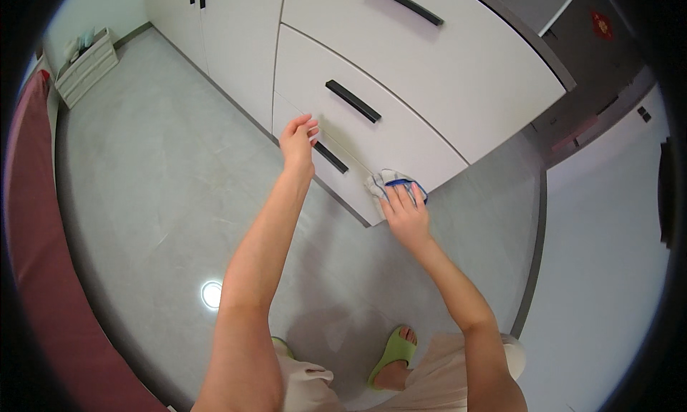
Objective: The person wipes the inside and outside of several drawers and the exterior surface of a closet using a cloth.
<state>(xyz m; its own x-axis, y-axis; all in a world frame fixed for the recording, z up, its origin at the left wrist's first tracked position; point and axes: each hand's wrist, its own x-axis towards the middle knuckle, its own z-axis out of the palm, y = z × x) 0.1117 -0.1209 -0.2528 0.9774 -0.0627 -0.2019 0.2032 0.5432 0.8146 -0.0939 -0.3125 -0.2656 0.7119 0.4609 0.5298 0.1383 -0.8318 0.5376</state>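
My right hand [406, 214] presses a folded cleaning cloth [379, 185], pale with blue stripes and a blue edge, against the right edge of a white drawer front [397, 138]. My left hand [298, 141] is raised beside the lower drawers, fingers loosely curled and holding nothing. It overlaps the upper end of the lowest black bar handle [331, 159] in the view; whether it touches the handle, I cannot tell. Above that is the middle drawer's black handle [353, 101], and higher still the top drawer's handle [402, 3].
White cabinet doors [236, 42] continue to the left. Far left stand a white basket [88, 68] holding small items and a reddish-pink covered surface [48, 240]. A pale wall [596, 240] rises at right. Green slippers [395, 353] are on my feet on the grey floor [145, 181].
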